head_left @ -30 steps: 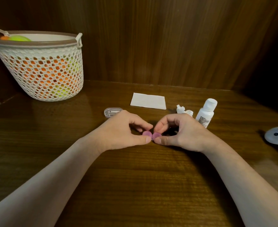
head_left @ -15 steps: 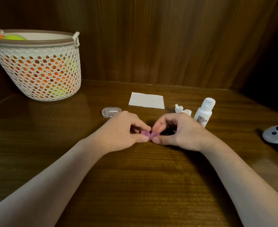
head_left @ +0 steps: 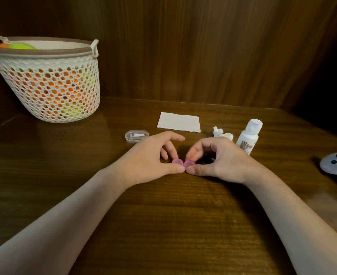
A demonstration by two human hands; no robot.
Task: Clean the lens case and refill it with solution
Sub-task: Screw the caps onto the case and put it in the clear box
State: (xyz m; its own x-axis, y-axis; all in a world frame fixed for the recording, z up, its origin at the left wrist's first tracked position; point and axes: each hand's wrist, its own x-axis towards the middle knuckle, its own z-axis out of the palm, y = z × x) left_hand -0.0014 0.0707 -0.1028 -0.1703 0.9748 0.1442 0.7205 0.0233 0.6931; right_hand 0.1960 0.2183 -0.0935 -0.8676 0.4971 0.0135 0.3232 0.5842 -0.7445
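Near the middle of the frame, the left hand (head_left: 147, 157) pinches the left round cap of the small pink plastic lens case (head_left: 182, 163) between thumb and fingers. The right hand (head_left: 219, 158) pinches the right cap the same way. Both thumbs touch the near side of the case, tip to tip. The case sits low on the dark brown wooden table (head_left: 163, 225).

Just above the left hand lies a small clear plastic box (head_left: 136, 136) with little tools inside. Above the hands lies a flat white folded tissue (head_left: 179, 122). To the right of it is a scrunched white tissue ball (head_left: 222, 133), and next to that stands a small white solution bottle (head_left: 250, 134) with its cap on.

In the upper left of the frame stands a white plastic basket with holes (head_left: 50, 84), full of orange and green balls. At the right edge lies a grey game controller (head_left: 336, 163).
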